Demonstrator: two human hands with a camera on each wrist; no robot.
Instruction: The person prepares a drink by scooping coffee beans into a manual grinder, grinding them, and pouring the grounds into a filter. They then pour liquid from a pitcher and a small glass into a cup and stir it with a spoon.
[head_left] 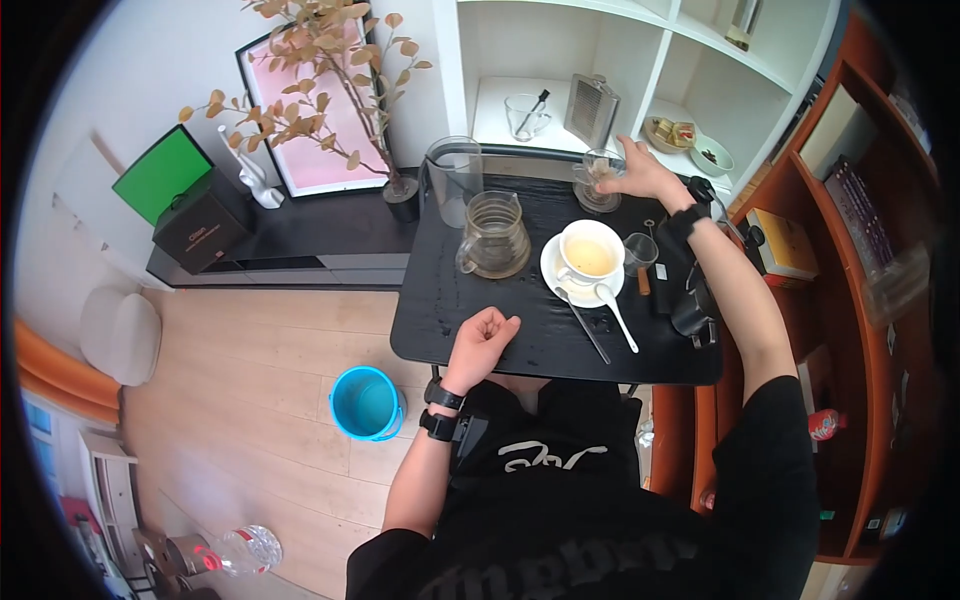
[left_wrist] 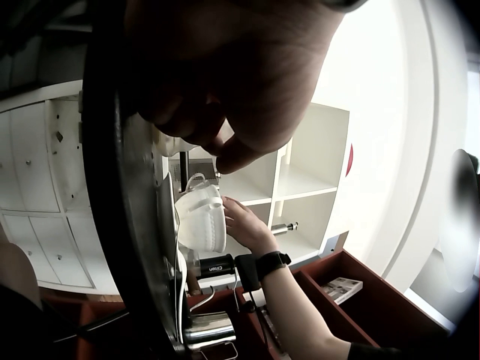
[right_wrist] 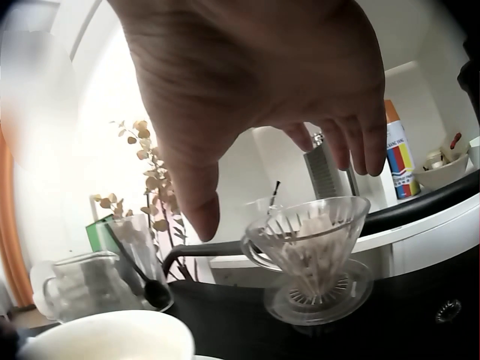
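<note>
My right hand (head_left: 648, 176) reaches to the table's far edge, fingers spread, over a clear ribbed coffee dripper (right_wrist: 319, 281). Pale crumpled paper sits inside the dripper. In the right wrist view a gap shows between the fingertips (right_wrist: 202, 221) and the dripper's rim. My left hand (head_left: 482, 345) hangs loosely curled over the table's front edge, holding nothing. Between the hands stands a white cup (head_left: 590, 250) of pale yellow liquid on a saucer (head_left: 549, 272). A white spoon (head_left: 622, 322) and a slim metal spoon (head_left: 588, 330) lean on the saucer. A glass carafe (head_left: 495, 240) stands left of it.
A tall glass (head_left: 455, 190) with a black spoon stands at the back left of the black table (head_left: 440, 325). A metal pitcher (head_left: 692, 315) and a small wooden-handled glass (head_left: 641, 250) are at the right. White shelves (head_left: 655, 85) rise behind. A blue bucket (head_left: 345, 410) stands on the floor.
</note>
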